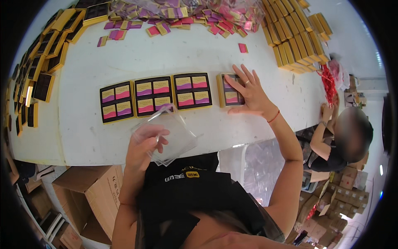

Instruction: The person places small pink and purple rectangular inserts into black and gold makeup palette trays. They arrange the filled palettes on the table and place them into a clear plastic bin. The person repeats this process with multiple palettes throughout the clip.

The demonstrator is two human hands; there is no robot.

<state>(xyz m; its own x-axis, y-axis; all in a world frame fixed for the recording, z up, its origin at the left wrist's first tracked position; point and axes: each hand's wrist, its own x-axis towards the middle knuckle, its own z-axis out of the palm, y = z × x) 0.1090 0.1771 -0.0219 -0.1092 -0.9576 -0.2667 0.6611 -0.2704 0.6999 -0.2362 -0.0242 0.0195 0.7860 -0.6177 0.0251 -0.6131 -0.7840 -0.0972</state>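
In my left hand (pixel 145 143) are clear plastic lids (pixel 176 135), stacked a little askew and tilted above the table's near edge. My right hand (pixel 248 93) lies with spread fingers over a gold-edged chocolate box (pixel 222 97), touching its top and partly hiding the pink and purple squares inside. To its left three boxes stand in a row: a left box (pixel 116 102), a middle box (pixel 153 93) and a right box (pixel 192 90). Each has a dark tray with wrapped squares in gold, pink and purple, and the lids overlap the middle box's lower edge in view.
Loose wrapped squares (pixel 182 23) are heaped at the far side, partly under clear plastic. Gold boxes (pixel 294 39) are stacked at far right, open dark-tray boxes (pixel 43 85) at left. A cardboard carton (pixel 99 203) stands below the table. Another person (pixel 321 141) handles red ribbon at right.
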